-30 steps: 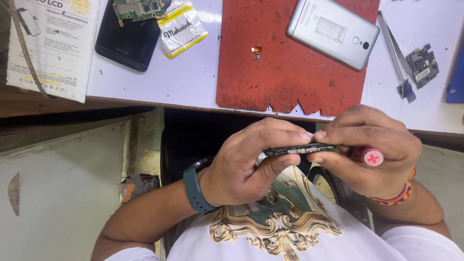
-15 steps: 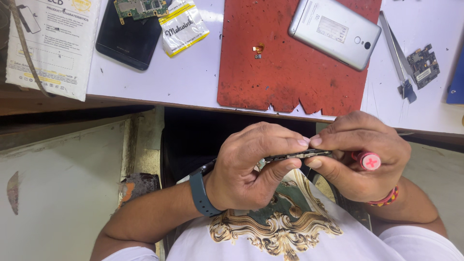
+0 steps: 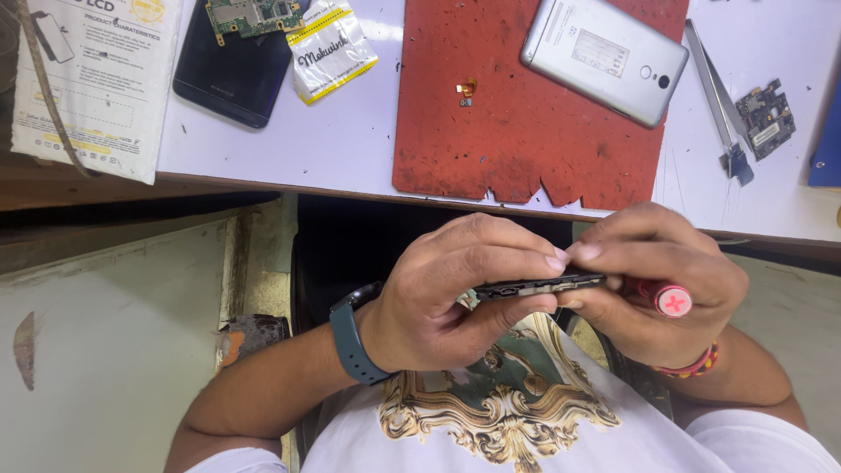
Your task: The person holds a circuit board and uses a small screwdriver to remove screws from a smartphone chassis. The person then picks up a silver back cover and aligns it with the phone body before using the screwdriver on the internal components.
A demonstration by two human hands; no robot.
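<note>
We pinch a thin dark phone frame (image 3: 539, 285) edge-on between left hand (image 3: 455, 298) and right hand (image 3: 653, 289), both grips closed; the right also clasps a red-capped tool (image 3: 670, 300).

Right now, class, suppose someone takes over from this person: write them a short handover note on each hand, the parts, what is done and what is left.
Left hand: grips one end of the thin dark phone frame, held edge-on above the lap.
Right hand: pinches the frame's other end and also holds a red-capped screwdriver.
On the white bench: silver phone face down on the red mat, a small orange part beside it, tweezers, and a small circuit board.
Done: the frame is off the bench, parts laid out.
Left: the frame remains separate from those parts.
</note>
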